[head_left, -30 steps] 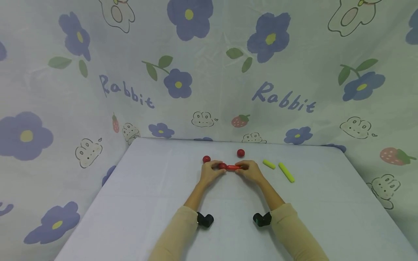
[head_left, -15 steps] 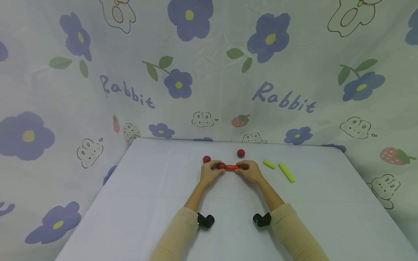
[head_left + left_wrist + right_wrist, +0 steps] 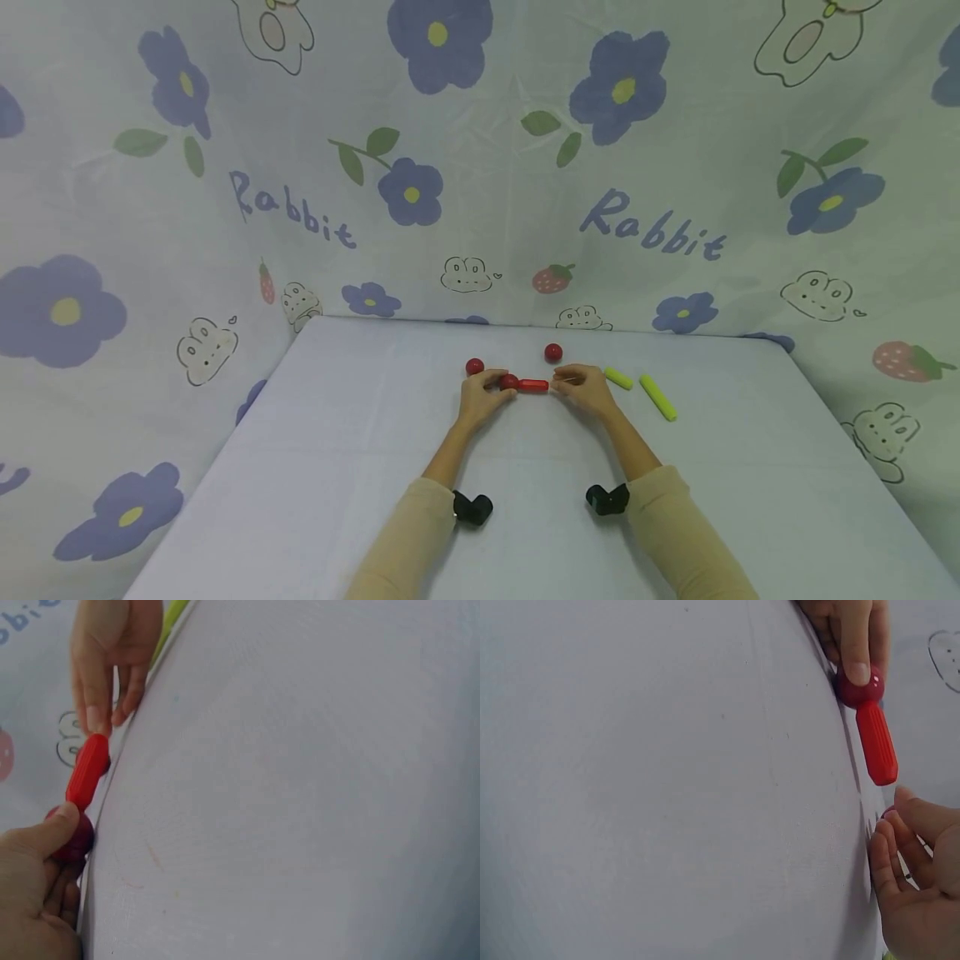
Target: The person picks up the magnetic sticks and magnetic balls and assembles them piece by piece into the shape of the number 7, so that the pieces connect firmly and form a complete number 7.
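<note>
My left hand (image 3: 482, 402) pinches a dark red ball (image 3: 508, 382) between thumb and fingers. A short bright red ridged rod (image 3: 533, 385) sticks out from that ball toward the right, its inner end against the ball. In the right wrist view, the rod (image 3: 877, 742) has a free faceted end. My right hand (image 3: 587, 390) is just beyond that end, and a small gap shows between fingertips and rod (image 3: 885, 778). Its fingers are bent loosely, with nothing visible between them. Part of the held ball (image 3: 73, 838) is hidden by the left thumb in the left wrist view.
Another red ball (image 3: 475, 367) lies just behind my left hand, and a third red ball (image 3: 553, 352) is farther back. Right of my right hand lie a short yellow-green rod (image 3: 618, 378) and a longer one (image 3: 657, 397). A patterned cloth (image 3: 495, 242) hangs behind the white table (image 3: 337, 483).
My right hand has let go of the red rod's end and moved slightly right, uncovering that end. My left hand stays nearly in place with the ball and rod.
</note>
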`<action>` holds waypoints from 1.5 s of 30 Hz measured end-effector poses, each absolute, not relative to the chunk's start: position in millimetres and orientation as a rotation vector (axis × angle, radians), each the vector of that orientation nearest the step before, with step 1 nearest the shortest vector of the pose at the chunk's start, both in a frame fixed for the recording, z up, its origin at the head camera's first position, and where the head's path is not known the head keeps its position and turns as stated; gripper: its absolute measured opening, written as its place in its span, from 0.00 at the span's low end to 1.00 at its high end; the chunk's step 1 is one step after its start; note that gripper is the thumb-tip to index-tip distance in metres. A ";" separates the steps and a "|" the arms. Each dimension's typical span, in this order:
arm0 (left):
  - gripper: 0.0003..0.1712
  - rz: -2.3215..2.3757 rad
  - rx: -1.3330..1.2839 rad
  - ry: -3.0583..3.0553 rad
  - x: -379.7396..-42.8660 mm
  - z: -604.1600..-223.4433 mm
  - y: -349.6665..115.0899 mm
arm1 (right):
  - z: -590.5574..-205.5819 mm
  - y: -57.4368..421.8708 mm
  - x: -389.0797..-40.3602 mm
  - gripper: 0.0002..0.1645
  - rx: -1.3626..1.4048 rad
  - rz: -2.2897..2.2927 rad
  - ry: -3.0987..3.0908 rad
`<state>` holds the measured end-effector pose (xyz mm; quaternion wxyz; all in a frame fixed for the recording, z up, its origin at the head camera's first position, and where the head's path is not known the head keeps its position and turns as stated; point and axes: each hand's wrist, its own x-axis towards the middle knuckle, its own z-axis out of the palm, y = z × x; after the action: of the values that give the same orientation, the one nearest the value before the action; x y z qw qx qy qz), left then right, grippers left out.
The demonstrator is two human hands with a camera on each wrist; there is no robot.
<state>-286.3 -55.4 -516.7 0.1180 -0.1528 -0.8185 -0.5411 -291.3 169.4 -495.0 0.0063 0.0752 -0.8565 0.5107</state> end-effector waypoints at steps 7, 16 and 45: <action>0.21 -1.593 -0.445 -2.389 -287.3 -516.5 -55.5 | -495.3 174.7 -298.7 0.18 0.144 1.617 -2.636; 0.20 -1.597 -0.451 -2.389 -287.6 -517.7 -56.3 | -494.4 174.1 -309.4 0.19 0.047 1.579 -2.550; 0.20 -1.621 -0.414 -2.407 -289.0 -520.6 -55.9 | -499.7 166.6 -339.2 0.33 0.036 1.660 -2.540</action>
<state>-289.0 -55.9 -520.6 0.1049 -0.1405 -0.8165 -0.5501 -339.2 166.6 -499.7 0.0535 0.0120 -0.8358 0.5463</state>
